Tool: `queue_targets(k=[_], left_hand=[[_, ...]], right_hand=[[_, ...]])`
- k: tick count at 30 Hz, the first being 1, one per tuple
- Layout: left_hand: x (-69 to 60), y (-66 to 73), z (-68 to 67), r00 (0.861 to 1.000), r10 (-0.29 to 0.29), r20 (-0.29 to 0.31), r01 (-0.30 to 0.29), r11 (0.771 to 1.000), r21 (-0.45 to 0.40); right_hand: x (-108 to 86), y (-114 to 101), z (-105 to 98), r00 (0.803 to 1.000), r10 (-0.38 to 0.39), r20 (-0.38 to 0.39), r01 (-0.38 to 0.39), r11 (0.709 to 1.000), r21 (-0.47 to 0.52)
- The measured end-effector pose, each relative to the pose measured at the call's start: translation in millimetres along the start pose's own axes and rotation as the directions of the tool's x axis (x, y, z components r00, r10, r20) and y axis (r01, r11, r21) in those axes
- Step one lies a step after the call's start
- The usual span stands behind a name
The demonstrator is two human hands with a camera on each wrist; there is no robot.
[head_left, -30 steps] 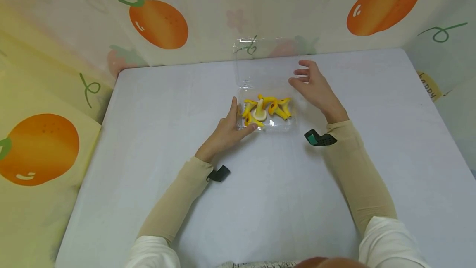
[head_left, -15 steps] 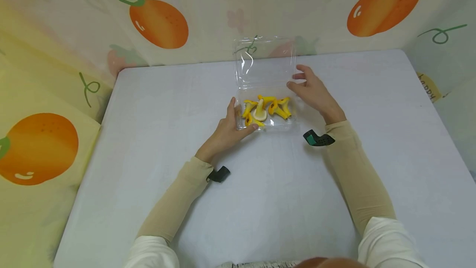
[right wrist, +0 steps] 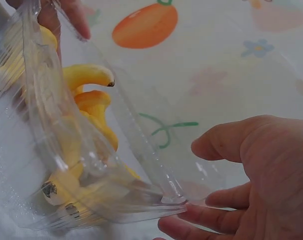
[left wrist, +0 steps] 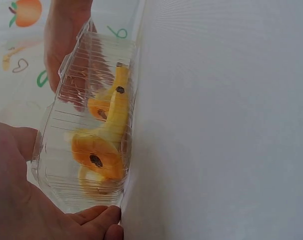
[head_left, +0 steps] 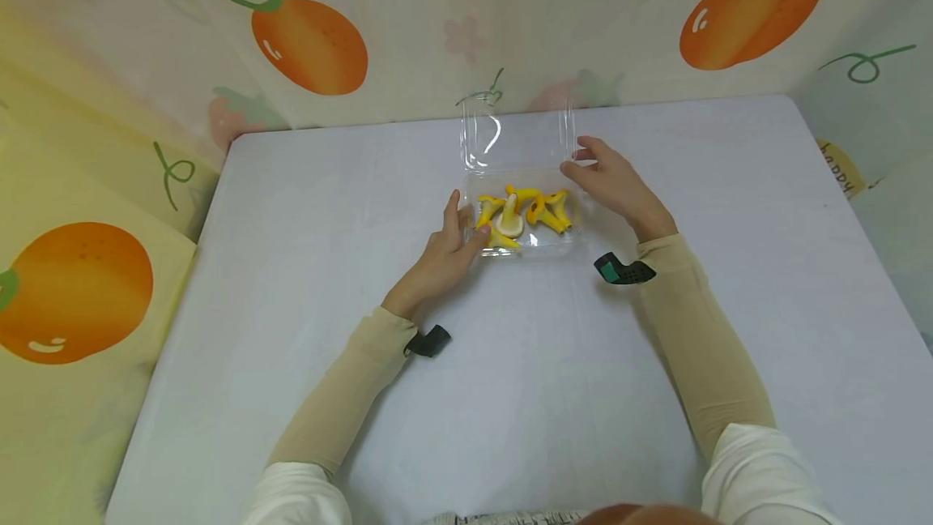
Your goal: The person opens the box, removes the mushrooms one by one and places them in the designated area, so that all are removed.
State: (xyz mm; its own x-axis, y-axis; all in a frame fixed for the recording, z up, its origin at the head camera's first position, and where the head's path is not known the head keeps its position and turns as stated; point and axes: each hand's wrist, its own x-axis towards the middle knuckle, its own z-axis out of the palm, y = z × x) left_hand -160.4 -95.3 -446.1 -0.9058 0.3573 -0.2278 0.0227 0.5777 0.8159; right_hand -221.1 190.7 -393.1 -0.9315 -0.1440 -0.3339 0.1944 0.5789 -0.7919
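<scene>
A clear plastic clamshell box [head_left: 535, 249] stands on the table with its lid [head_left: 521, 136] hinged up at the back. Several yellow, mushroom-shaped pieces [head_left: 548, 215], one with a white cap, lie in the bottom half; dark spots mark some ends in the left wrist view. My left hand [head_left: 440, 262] grips the box's left end, the thumb over the near rim and the fingers along the side. At the lid's right side is my right hand [head_left: 619, 189]. Its fingers touch the plastic near the hinge corner in the right wrist view, while the thumb [right wrist: 216, 142] is apart from it.
A white-covered table [head_left: 525, 395] spreads around the box. Behind its far edge hangs a pale curtain [head_left: 408, 39] with printed fruit. Another printed, yellowish cloth [head_left: 80, 428] hangs at the left. Dark wrist cameras [head_left: 624, 269] sit below both hands.
The lid has tipped forward, its top edge now lower in the head view. My right hand has moved slightly down and left with it. The left thumb has shifted up along the rim.
</scene>
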Motion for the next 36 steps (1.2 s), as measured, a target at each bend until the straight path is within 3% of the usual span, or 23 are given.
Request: queue_targets(k=[18,26,36], left_hand=[[0.5,-1.5,0.8,1.0,-0.003,0.02,0.003,1.0,0.0],[0.2,0.3,0.5,1.0,-0.014,0.016,0.014,1.0,0.01],[-0.5,-0.1,1.3,1.0,-0.006,0.008,0.006,1.0,0.013]], right_hand=[[2.2,4.4,0.6,0.999,0.015,0.033,-0.013,0.998,-0.059],[0.9,2.8,1.4,0.994,0.068,0.083,-0.059,0.992,-0.11],[1.4,3.4,2.6,0.995,0.073,0.075,-0.065,0.992,-0.105]])
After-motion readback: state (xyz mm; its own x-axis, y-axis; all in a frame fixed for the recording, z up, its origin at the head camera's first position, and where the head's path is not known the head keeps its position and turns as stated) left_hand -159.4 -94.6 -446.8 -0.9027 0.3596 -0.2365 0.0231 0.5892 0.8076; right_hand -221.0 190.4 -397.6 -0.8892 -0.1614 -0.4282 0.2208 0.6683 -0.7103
